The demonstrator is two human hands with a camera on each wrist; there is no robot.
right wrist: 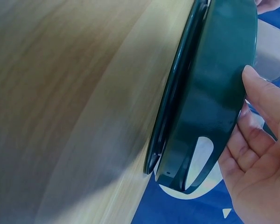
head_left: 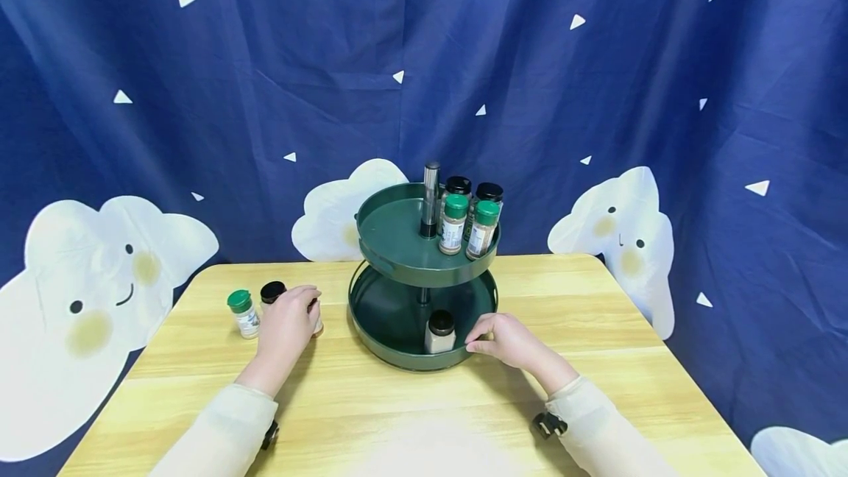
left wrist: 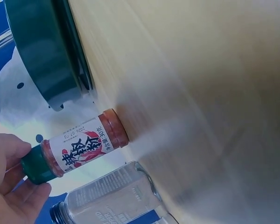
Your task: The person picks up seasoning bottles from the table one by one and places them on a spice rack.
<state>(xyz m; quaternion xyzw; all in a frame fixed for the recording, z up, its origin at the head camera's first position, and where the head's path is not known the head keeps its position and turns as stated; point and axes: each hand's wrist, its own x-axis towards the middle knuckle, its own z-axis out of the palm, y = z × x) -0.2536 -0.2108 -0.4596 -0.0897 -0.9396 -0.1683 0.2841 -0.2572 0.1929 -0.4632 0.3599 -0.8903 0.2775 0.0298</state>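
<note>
My left hand (head_left: 288, 326) pinches the green cap of a chili powder shaker (left wrist: 84, 147), a small red bottle with a white label. Its base is close over the wooden table, left of a dark green two-tier turntable rack. A glass jar with a black lid (left wrist: 116, 196) stands beside it in the left wrist view. With thumb and fingers my right hand (head_left: 506, 344) grips the rim of the rack's lower tray (right wrist: 219, 79) at its right front. On that tray, near the front, stands a jar with a black lid (head_left: 440, 333) and pale contents.
Two green-capped shakers, one in front (head_left: 453, 230), and two black-lidded jars, one at the right (head_left: 489, 191), stand on the upper tray (head_left: 391, 230) right of its metal post (head_left: 430, 197). Another green-capped shaker (head_left: 246, 319) stands on the table (head_left: 371, 418) at the left.
</note>
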